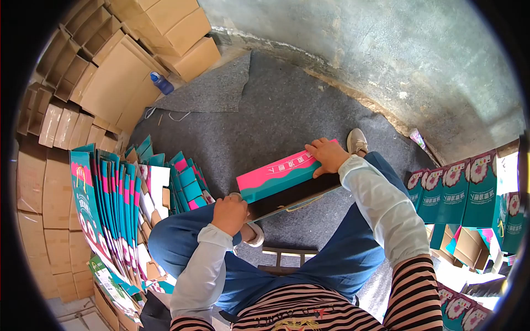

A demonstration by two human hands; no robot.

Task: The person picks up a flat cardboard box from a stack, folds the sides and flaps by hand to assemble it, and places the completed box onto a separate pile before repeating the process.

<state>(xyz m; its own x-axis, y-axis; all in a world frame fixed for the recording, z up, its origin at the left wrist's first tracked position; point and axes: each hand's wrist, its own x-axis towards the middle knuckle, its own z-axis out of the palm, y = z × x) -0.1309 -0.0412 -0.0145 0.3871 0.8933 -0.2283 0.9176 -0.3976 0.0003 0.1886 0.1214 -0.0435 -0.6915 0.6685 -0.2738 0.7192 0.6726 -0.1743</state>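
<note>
A long cardboard box (273, 177), pink and teal outside with white lettering, is held across my knees. Its near side shows a dark brown interior. My left hand (230, 214) is closed on the box's left end, knuckles up. At the other end, my right hand (328, 155) grips the top edge, with the thumb on the teal face and the fingers over the pink panel. Part of each end is hidden behind the hands.
Flattened teal and pink cartons (113, 204) stand in a stack on my left. Brown boxes (58, 193) pile up behind them, with a blue bottle (161, 83) nearby. Finished-looking teal boxes (458, 187) are stacked on my right. A concrete wall (386, 49) rises ahead.
</note>
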